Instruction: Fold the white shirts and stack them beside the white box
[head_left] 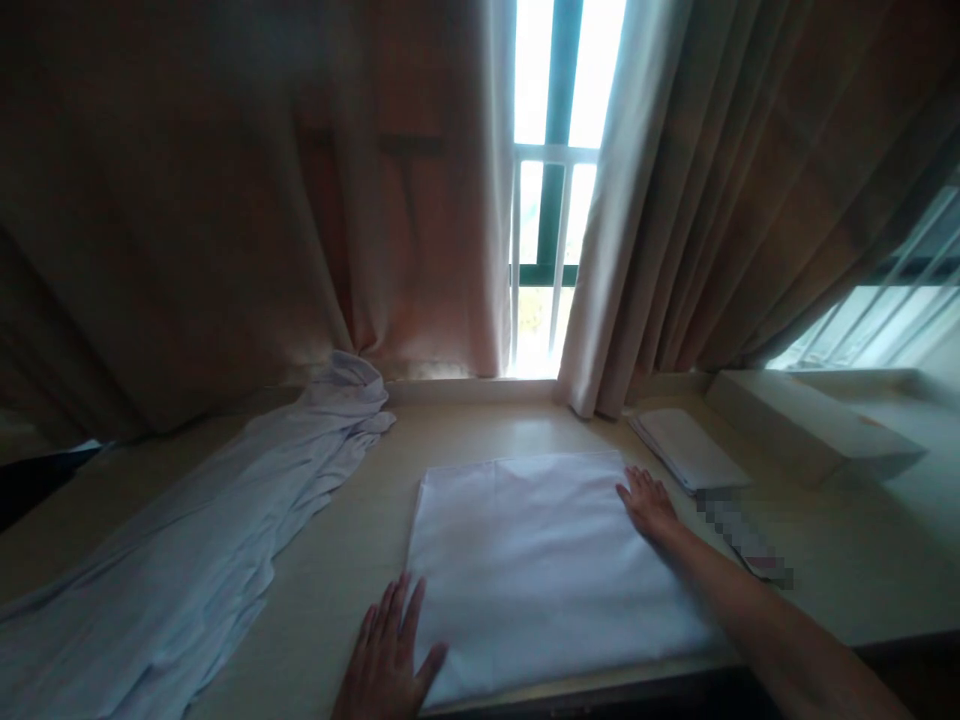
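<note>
A white cloth [532,570], folded into a flat rectangle, lies on the pale tabletop [330,540] close to its front edge. My left hand [390,650] rests at the cloth's near left side, fingers stretched out and spread, the thumb over the cloth's edge. On the far right corner of the cloth lies my right hand [649,502], palm down with its fingers extended. Neither hand grips anything. The right forearm crosses over the cloth's right side and hides part of that edge.
A crumpled pale cloth [202,530] stretches along the left of the table. At the right are a small folded white cloth [694,447], a partly pixelated flat item [750,545] and a white box [814,425]. Curtains [420,220] hang behind, beside a barred window [551,210].
</note>
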